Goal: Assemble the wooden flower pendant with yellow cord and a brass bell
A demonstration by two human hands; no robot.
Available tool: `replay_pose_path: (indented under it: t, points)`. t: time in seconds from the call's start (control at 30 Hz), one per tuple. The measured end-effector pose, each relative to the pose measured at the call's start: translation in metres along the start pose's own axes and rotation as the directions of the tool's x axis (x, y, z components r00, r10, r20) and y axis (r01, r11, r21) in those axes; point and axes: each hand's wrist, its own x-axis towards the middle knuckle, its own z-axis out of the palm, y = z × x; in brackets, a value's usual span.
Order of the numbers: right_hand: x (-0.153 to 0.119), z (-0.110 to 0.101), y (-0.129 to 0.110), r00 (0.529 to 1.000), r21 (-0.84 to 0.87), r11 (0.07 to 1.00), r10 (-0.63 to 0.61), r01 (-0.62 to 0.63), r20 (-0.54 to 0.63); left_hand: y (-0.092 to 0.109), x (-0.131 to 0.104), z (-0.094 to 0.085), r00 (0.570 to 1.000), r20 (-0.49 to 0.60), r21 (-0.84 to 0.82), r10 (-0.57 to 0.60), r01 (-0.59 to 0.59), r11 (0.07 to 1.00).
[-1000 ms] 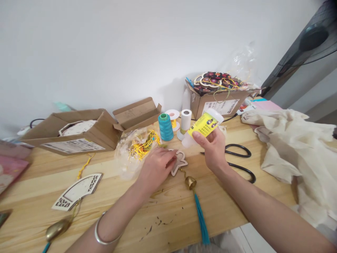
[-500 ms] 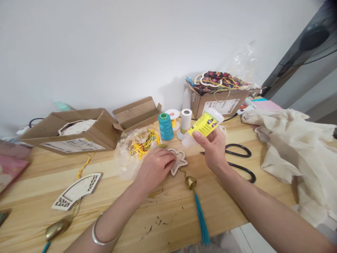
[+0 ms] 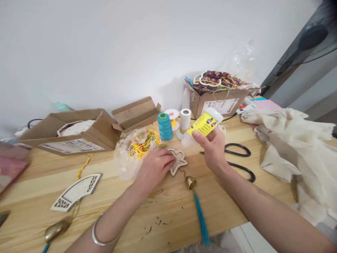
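Note:
A glue-like bottle with a yellow label [image 3: 204,123] is tilted in my right hand [image 3: 215,146], its lower end pointing down and left. My left hand [image 3: 158,164] has its fingers closed at the left edge of a small wooden flower-shaped frame [image 3: 179,160], which lies on the table. A brass bell [image 3: 190,182] with a teal tassel [image 3: 201,219] hangs off the frame's cord and lies in front of it. Black-handled scissors [image 3: 243,151] lie partly behind my right wrist.
A plastic bag of yellow cords [image 3: 143,144], a teal thread cone [image 3: 165,127] and white spools [image 3: 185,119] stand behind. Cardboard boxes [image 3: 71,146] line the wall. A fan-shaped piece [image 3: 76,192] lies left, cream cloth [image 3: 281,140] right.

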Motion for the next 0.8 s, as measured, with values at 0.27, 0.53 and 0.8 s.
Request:
replay_pose_path:
  t: [0.27, 0.53, 0.8]
  points:
    - [0.0000, -0.0005, 0.0005, 1.000, -0.013, 1.000, 0.008, -0.008, -0.003, 0.0047, 0.0008, -0.0041, 0.997, -0.010, -0.089, -0.074, 0.073, 0.993]
    - [-0.0002, -0.0006, -0.0001, 1.000, 0.012, 1.000, 0.012, -0.012, -0.001, 0.0055, -0.0012, -0.0033, 0.998, -0.030, -0.063, -0.046, 0.044, 0.997]
    - [0.0005, -0.0005, -0.0001, 1.000, 0.007, 1.000, 0.004, -0.004, 0.006, 0.0076, -0.0016, -0.0022, 0.999, -0.046, -0.060, -0.006, 0.003, 0.998]
